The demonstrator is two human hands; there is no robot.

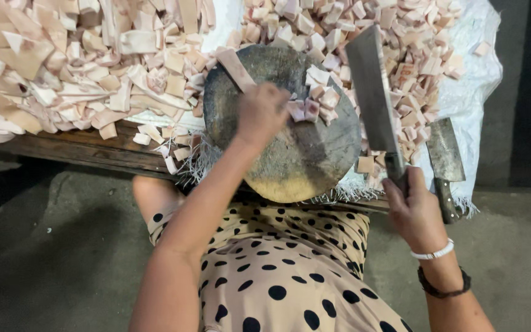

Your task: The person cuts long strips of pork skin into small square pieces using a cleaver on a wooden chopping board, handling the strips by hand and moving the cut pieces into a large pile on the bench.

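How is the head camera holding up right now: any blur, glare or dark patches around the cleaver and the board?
Head view: the raised cleaver in the right hand is slightly motion-softened; the left hand on the round board is fairly sharp. The white sheet looks bright, near washed out. The floor and right edge are dim. Wide-angle bending shows at the edges.

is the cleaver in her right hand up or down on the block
Up. The cleaver in the right hand is raised, blade clear of the chopping block.

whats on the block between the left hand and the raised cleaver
In the head view, a small heap of cut pinkish cubes lies on the round chopping block, between the left hand and the cleaver.
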